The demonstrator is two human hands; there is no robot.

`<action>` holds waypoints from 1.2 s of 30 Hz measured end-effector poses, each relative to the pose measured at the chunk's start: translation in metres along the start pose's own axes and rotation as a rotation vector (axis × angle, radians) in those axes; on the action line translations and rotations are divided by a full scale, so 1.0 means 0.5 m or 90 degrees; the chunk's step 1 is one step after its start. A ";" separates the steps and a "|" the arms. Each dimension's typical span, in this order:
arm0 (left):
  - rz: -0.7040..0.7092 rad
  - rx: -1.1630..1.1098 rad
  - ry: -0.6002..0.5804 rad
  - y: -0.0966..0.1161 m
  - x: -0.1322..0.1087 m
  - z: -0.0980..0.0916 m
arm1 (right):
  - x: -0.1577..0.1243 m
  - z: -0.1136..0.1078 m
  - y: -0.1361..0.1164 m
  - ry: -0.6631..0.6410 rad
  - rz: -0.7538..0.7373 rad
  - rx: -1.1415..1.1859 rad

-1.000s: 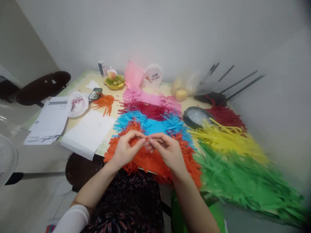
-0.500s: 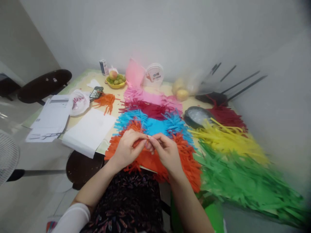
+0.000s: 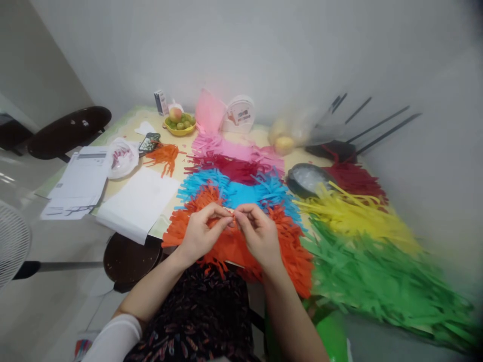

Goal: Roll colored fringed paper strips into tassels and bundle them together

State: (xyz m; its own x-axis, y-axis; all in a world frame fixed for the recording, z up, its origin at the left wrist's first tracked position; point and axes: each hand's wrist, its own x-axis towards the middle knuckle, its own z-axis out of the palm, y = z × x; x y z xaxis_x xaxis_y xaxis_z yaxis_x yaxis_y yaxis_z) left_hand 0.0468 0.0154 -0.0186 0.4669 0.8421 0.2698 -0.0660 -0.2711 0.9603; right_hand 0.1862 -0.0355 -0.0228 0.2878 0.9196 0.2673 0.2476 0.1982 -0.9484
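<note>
Close fingertip work over the orange fringe [image 3: 226, 246]

The orange fringe lies at the table's [image 3: 171, 201] near edge, below both hands. The left hand [image 3: 204, 229] and right hand [image 3: 261, 234] nearly meet above it, each thumb and forefinger narrowed to a pinch; whether they hold anything is too small to tell. The step looks like fine handling between the fingertips, and the next move seems to call for steady, close pinches. Just beyond the orange fringe lies blue fringe [image 3: 241, 195]; green fringe [image 3: 381, 281] spreads to its right, white paper [image 3: 139, 198] to its left.
</note>
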 end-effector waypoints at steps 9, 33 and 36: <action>-0.013 -0.052 -0.009 0.002 0.001 0.005 | 0.003 0.002 0.009 0.030 -0.065 -0.049; -0.081 -0.093 -0.022 -0.008 0.017 -0.008 | 0.003 -0.013 -0.017 0.069 -0.003 0.028; -0.091 -0.082 -0.017 -0.009 0.019 -0.018 | 0.001 -0.003 -0.017 0.120 0.007 0.078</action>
State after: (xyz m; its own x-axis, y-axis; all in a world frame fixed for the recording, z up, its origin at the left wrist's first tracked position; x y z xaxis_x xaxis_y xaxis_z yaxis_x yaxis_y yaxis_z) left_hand 0.0436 0.0290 -0.0196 0.5023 0.8549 0.1299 -0.1093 -0.0863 0.9903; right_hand 0.1857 -0.0371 -0.0144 0.4611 0.8445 0.2725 0.1329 0.2379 -0.9621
